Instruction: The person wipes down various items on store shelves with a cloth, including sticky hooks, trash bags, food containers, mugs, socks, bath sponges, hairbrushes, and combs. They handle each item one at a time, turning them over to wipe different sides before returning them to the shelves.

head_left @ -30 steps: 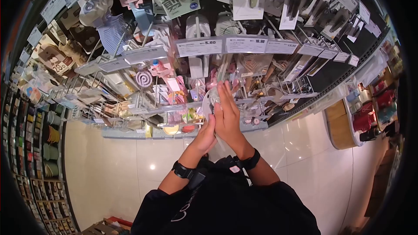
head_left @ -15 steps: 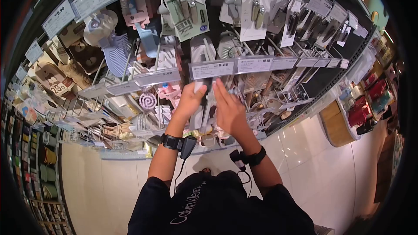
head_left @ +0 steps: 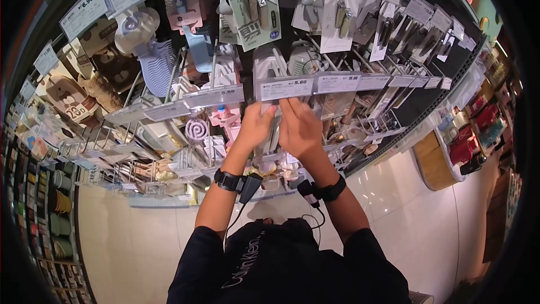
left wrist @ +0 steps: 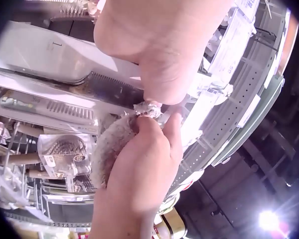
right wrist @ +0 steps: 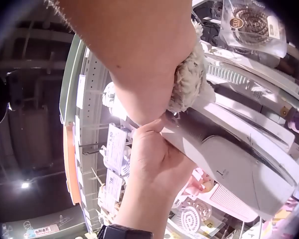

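My left hand (head_left: 256, 126) is just below a 5.60 price label (head_left: 286, 88), its thumb upright. In the right wrist view, the fingers of the left hand (right wrist: 157, 162) curl behind a packaged dark comb in a white pack (right wrist: 239, 172), gripping its upper end. My right hand (head_left: 302, 129) is close beside it, fingers pointing up. In the left wrist view, the right hand (left wrist: 142, 167) holds a fluffy grey thing (left wrist: 112, 144) against its palm, near the dark comb (left wrist: 112, 90). The left hand (left wrist: 164, 50) covers part of the pack's end.
Nail clipper cards (head_left: 250, 14) hang above the label rail. Blue combs (head_left: 157, 67) and a pink item with a spiral (head_left: 197, 129) hang to the left. Metal hooks and more packs extend right, to a black perforated panel (head_left: 419, 98). Tiled floor (head_left: 394, 191) lies below.
My hands were together around a pale thing lower down; they have parted and moved up to the price rail. Over the last half second both shifted slightly right with the view.
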### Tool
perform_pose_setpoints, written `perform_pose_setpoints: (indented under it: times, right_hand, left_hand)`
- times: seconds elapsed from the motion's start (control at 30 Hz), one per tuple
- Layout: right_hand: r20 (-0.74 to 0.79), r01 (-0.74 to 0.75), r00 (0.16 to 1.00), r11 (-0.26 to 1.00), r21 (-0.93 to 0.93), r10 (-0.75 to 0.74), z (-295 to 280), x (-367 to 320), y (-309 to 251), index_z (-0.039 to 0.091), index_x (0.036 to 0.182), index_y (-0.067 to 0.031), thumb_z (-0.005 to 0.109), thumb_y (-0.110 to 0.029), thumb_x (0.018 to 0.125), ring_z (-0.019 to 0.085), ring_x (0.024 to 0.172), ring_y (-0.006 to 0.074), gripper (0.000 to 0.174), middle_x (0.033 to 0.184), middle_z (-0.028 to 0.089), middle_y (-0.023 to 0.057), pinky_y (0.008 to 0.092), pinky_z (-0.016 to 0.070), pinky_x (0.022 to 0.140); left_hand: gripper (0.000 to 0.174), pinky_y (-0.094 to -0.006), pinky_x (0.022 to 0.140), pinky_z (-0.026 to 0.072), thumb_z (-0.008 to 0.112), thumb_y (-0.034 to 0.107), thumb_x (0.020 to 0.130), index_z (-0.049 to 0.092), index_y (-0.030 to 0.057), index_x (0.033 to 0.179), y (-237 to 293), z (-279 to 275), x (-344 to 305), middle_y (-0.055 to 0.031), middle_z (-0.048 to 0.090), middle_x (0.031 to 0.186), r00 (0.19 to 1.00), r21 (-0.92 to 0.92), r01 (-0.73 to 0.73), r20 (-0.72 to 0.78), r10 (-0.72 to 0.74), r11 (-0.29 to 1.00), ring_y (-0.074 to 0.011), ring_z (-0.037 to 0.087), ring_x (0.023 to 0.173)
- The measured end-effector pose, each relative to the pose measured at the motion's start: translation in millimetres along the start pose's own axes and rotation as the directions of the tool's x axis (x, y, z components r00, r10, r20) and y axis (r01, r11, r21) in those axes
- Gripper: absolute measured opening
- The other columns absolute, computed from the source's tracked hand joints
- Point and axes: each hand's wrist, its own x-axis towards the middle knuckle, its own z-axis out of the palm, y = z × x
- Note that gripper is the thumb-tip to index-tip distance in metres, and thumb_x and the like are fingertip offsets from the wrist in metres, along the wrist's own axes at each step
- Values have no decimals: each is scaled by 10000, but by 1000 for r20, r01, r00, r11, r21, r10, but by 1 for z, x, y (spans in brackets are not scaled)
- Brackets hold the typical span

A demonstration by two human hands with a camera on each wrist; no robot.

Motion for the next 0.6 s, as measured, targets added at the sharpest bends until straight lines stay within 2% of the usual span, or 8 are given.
perform_pose_setpoints:
  times: [0.07,0.23,0.33,0.4,0.43,0.53,0.57,0.6]
  right_hand:
    - [7,4,1000,1000,7,-5,3,0,3,563,1031,-16,546,-44,721,572,795,329,311,952,583,132,398,484,678]
    - [35,-36,999,991,-130,41,7,3,8,614,1025,-135,585,-139,709,594,802,261,317,925,601,50,406,502,659]
    - [156,25,988,983,-183,4,3,10,7,632,953,-100,577,-97,712,591,727,296,247,897,607,96,412,493,607]
    - [105,57,994,982,-179,-38,16,10,16,645,870,-100,580,-125,712,606,652,310,173,792,619,119,414,495,568]
    - [158,48,987,972,-231,-11,21,11,18,645,830,-101,578,-138,717,607,609,315,137,725,613,126,414,494,551]
    - [182,55,983,960,-273,-4,38,10,31,640,739,-101,573,-178,733,597,505,326,102,578,584,133,420,492,524]
    - [164,49,986,964,-260,-6,42,9,34,640,734,-102,571,-180,736,592,496,325,103,582,587,135,420,493,524]
    - [146,42,989,969,-245,-6,43,10,35,639,729,-104,569,-181,740,588,487,325,105,586,590,136,421,494,524]
  left_hand:
    - [245,-327,714,465,555,139,881,586,-58,1023,-2,-4,7,-178,652,845,979,62,194,55,-197,979,-190,593,739]
    - [256,-282,827,431,529,132,910,582,-62,1070,8,3,11,-101,641,1014,989,-42,139,53,-137,989,-135,550,921]
    - [246,-333,741,470,566,130,863,595,-38,1041,-3,4,14,-191,654,896,978,46,195,-87,-190,980,-192,615,827]
    - [252,-320,769,468,570,120,850,593,-24,1055,6,6,24,-171,659,941,855,188,514,-198,-480,837,-194,618,868]
    - [263,-314,781,471,589,133,836,598,0,1063,12,10,24,-161,662,956,859,6,469,-234,-455,883,-218,629,885]
    - [284,-321,784,474,616,160,825,602,-1,1059,7,13,26,-176,656,954,869,55,442,-276,-412,895,-250,633,895]
    - [333,-326,805,469,598,123,816,565,0,1124,-35,15,22,-189,646,974,946,77,148,-301,-119,986,-252,625,913]
    - [333,-326,805,469,598,123,816,565,0,1124,-29,14,19,-189,646,974,946,78,153,-301,-123,985,-252,625,913]
